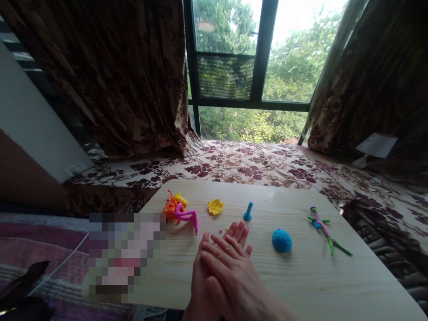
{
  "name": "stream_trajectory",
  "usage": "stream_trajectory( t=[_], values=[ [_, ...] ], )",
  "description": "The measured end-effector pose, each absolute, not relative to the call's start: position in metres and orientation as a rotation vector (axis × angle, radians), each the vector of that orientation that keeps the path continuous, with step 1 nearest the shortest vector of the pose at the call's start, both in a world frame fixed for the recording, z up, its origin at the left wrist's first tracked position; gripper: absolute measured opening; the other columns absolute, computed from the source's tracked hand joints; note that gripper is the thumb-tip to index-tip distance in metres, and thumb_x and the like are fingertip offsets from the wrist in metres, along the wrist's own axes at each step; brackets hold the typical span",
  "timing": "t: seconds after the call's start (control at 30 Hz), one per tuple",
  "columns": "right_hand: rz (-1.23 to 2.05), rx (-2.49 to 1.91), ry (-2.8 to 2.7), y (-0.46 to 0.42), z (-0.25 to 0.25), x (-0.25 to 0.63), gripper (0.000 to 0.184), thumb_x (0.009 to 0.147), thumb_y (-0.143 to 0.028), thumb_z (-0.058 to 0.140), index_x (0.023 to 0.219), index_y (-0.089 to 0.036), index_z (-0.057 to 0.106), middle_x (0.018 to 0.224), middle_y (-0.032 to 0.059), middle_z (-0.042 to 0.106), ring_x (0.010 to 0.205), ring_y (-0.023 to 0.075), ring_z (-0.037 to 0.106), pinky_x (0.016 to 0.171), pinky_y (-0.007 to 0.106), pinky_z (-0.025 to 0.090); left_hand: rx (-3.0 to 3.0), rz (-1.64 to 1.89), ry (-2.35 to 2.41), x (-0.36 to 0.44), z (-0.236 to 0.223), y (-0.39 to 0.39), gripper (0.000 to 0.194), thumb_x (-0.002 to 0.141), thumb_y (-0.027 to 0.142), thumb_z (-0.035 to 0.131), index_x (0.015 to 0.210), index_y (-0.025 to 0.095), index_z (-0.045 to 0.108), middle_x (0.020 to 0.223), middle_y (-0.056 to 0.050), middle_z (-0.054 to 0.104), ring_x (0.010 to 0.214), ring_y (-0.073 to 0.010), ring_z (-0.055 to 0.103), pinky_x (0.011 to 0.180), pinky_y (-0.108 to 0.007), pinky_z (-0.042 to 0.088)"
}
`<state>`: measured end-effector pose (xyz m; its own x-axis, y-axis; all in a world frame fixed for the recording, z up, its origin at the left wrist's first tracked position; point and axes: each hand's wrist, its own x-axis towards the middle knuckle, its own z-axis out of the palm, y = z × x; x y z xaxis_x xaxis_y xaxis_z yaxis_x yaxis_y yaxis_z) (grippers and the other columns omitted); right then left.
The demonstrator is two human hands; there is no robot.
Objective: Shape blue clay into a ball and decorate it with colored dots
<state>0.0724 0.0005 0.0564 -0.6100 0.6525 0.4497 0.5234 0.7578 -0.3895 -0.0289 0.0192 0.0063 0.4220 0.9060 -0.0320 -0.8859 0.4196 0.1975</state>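
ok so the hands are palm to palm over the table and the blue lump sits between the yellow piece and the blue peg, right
Not quite: the head view shows the blue lump to the right of the blue peg, not between it and the yellow piece. The hands are palm to palm over the table.
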Motion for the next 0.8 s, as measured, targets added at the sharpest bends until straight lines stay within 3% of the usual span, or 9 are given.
stream_trajectory(
  t=[0.07, 0.13, 0.3, 0.47, 0.6, 0.8],
  values=[
    [0.280, -0.874, -2.436, 0.000, 0.053, 0.071, 0.042, 0.088, -0.029, 0.041, 0.128, -0.016, 0.044, 0.135, 0.0054, 0.044, 0.128, 0.0210, 0.033, 0.107, 0.040, 0.026, 0.162, 1.152, 0.153, -0.029, 0.005, 0.019, 0.061, 0.083, 0.055, 0.030, 0.135, 0.023, 0.032, 0.142, -0.004, 0.036, 0.134, -0.0196, 0.017, 0.109, -0.036, 0.014],
    [0.236, -0.915, -2.466, -0.001, 0.044, 0.074, 0.043, 0.087, -0.029, 0.041, 0.128, -0.016, 0.043, 0.135, 0.0066, 0.043, 0.127, 0.0216, 0.034, 0.107, 0.041, 0.027, 0.153, 1.164, 0.170, -0.034, 0.007, 0.020, 0.063, 0.084, 0.053, 0.029, 0.135, 0.015, 0.033, 0.141, -0.010, 0.037, 0.133, -0.0226, 0.020, 0.109, -0.041, 0.013],
    [0.006, -1.060, -2.427, -0.006, 0.012, 0.086, 0.058, 0.086, -0.032, 0.044, 0.135, -0.004, 0.030, 0.143, 0.0161, 0.024, 0.132, 0.0285, 0.019, 0.105, 0.045, 0.030, 0.118, 1.114, 0.136, -0.049, 0.016, 0.022, 0.069, 0.084, 0.054, 0.026, 0.137, 0.008, 0.025, 0.140, -0.016, 0.037, 0.132, -0.0249, 0.024, 0.108, -0.043, 0.016],
    [-0.078, -0.831, -2.438, -0.006, 0.004, 0.080, 0.064, 0.085, -0.043, 0.043, 0.136, -0.007, 0.030, 0.139, 0.0156, 0.034, 0.131, 0.0273, 0.024, 0.102, 0.044, 0.035, 0.111, 1.153, 0.113, -0.041, 0.010, 0.019, 0.071, 0.084, 0.056, 0.025, 0.135, 0.006, 0.030, 0.137, -0.017, 0.040, 0.130, -0.0255, 0.028, 0.109, -0.043, 0.014],
    [0.022, -1.036, -2.426, -0.001, 0.011, 0.082, 0.064, 0.085, -0.039, 0.044, 0.137, -0.006, 0.028, 0.143, 0.0153, 0.024, 0.132, 0.0290, 0.019, 0.107, 0.047, 0.025, 0.125, 1.056, 0.114, -0.041, 0.007, 0.016, 0.073, 0.082, 0.059, 0.025, 0.135, 0.008, 0.030, 0.138, -0.016, 0.040, 0.131, -0.0251, 0.026, 0.109, -0.045, 0.011],
    [-0.055, -0.879, -2.437, -0.003, -0.001, 0.085, 0.074, 0.083, -0.052, 0.042, 0.137, -0.004, 0.027, 0.142, 0.0179, 0.025, 0.132, 0.0302, 0.019, 0.105, 0.044, 0.029, 0.070, 1.117, 0.084, -0.048, 0.008, 0.015, 0.076, 0.083, 0.057, 0.027, 0.137, 0.003, 0.022, 0.138, -0.020, 0.038, 0.131, -0.0255, 0.026, 0.108, -0.042, 0.015]
  ],
)
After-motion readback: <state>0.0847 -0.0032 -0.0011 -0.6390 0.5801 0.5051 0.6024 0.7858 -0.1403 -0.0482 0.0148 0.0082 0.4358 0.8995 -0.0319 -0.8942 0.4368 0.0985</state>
